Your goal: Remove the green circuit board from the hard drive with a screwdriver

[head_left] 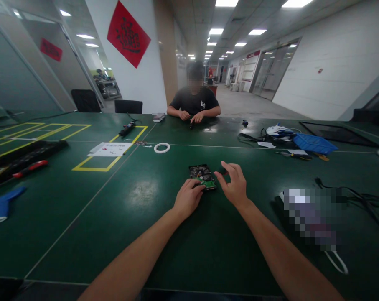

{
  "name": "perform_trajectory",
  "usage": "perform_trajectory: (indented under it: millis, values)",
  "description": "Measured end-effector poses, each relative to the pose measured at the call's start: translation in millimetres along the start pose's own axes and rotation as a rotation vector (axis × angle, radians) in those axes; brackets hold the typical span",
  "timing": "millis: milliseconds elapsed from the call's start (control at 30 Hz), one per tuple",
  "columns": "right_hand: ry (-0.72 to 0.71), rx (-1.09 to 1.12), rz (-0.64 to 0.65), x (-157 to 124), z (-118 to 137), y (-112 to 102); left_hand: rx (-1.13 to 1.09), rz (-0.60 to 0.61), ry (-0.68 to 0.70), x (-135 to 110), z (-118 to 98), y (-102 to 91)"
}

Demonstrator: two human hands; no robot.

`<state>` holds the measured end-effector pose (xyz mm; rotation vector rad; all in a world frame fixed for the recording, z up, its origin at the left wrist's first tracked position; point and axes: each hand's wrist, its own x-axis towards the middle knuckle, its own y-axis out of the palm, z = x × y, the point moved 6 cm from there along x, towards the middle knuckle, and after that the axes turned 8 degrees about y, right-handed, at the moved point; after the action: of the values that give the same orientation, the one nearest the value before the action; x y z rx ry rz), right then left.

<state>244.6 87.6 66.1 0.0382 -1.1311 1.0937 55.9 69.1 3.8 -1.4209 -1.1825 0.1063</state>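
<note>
A hard drive point(202, 174) with a green circuit board lies on the dark green table point(145, 217) just ahead of me. My left hand point(188, 199) rests at its near left corner, fingers curled against the edge of the drive. My right hand point(235, 184) hovers just right of the drive, thumb and forefinger drawn together in a pinch; what they hold, if anything, is too small to make out.
A person point(194, 104) sits across the table, hands together on a small dark object. A white tape ring point(162, 147), paper sheet point(110, 149), red-handled tool point(30, 168), blue bin point(314, 143), cables point(361, 196) and a blurred item point(311, 217) lie about.
</note>
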Motion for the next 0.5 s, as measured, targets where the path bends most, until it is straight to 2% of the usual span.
perform_trajectory:
  millis: [200,333,500]
  values:
    - [0.006,0.072,0.037,0.0,5.0,-0.5,-0.001,-0.002,0.003,0.2,-1.1,-0.8]
    - [0.042,0.004,-0.011,-2.3,5.9,0.5,0.003,-0.002,0.003,0.9,-0.8,0.0]
    - [0.134,0.037,-0.07,-2.5,2.2,-3.8,0.012,0.009,-0.013,2.7,-4.9,-1.8]
